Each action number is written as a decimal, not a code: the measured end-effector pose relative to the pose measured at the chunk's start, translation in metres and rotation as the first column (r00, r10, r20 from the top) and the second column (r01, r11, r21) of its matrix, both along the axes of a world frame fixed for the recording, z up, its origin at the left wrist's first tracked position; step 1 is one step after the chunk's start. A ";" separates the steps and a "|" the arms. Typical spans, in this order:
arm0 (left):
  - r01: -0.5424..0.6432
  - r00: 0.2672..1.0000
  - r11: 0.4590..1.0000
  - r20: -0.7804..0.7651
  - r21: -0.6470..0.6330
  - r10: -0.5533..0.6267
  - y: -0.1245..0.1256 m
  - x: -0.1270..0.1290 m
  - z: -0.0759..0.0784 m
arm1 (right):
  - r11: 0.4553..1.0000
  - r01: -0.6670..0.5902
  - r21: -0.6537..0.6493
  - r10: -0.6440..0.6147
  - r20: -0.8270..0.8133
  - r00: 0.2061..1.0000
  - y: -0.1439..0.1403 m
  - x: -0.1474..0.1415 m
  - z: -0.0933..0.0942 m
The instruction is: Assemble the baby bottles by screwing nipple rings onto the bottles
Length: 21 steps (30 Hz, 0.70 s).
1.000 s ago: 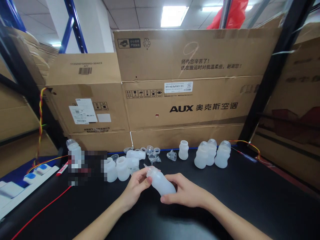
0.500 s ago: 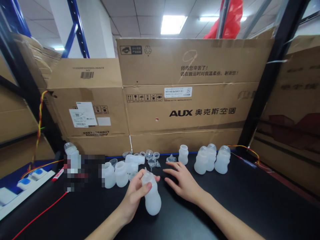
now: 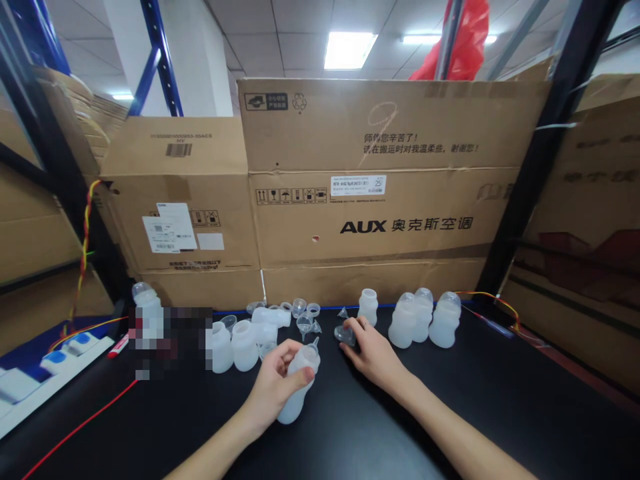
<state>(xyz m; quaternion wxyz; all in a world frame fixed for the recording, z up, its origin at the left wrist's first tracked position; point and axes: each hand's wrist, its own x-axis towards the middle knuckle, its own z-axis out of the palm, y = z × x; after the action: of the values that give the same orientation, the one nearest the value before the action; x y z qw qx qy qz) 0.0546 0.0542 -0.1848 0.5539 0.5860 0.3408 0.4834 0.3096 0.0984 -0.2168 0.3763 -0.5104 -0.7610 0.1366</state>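
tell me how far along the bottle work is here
Looks partly done: three capped bottles stand together at the right. In hand: the left hand grips a bottle with a small insert at its neck, while the right hand closes on a clear cap. Left: open bottles and loose small parts on the left.

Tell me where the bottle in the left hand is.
Head view, low centre: the bottle is gripped by the left hand above the black table, left of the right hand.
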 end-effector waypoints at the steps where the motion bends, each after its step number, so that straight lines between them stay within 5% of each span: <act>1: 0.000 1.000 1.000 -0.007 0.004 0.000 0.000 0.001 0.000 | 1.000 -0.005 -0.021 0.004 -0.047 0.999 -0.001 -0.001 0.001; 8: -0.008 0.998 0.999 -0.059 0.047 0.010 0.000 0.002 0.000 | 0.933 -0.252 -0.257 0.109 -0.464 0.879 -0.015 -0.023 0.015; 12: -0.020 0.997 0.999 -0.077 0.047 0.024 -0.002 0.004 0.001 | 0.789 -0.570 -0.231 0.117 -0.854 0.508 -0.038 -0.037 0.031; 14: -0.018 0.996 0.999 -0.082 0.048 0.022 -0.003 0.004 0.002 | 0.746 -0.644 -0.169 0.139 -0.906 0.399 -0.049 -0.042 0.037; 19: 0.031 0.998 0.999 -0.054 0.034 -0.029 -0.003 0.005 0.003 | 0.696 -0.698 -0.167 0.298 -0.818 0.492 -0.059 -0.047 0.040; 21: 0.056 0.996 0.998 -0.074 0.011 -0.055 -0.004 0.005 0.003 | 0.732 -0.660 -0.168 0.352 -0.737 0.577 -0.058 -0.046 0.037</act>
<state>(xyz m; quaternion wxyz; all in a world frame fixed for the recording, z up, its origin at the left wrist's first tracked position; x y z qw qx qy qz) 0.0599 0.0500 -0.1822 0.5503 0.6161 0.3415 0.4482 0.2639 0.0401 -0.1798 0.4415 -0.2495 -0.6425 0.5744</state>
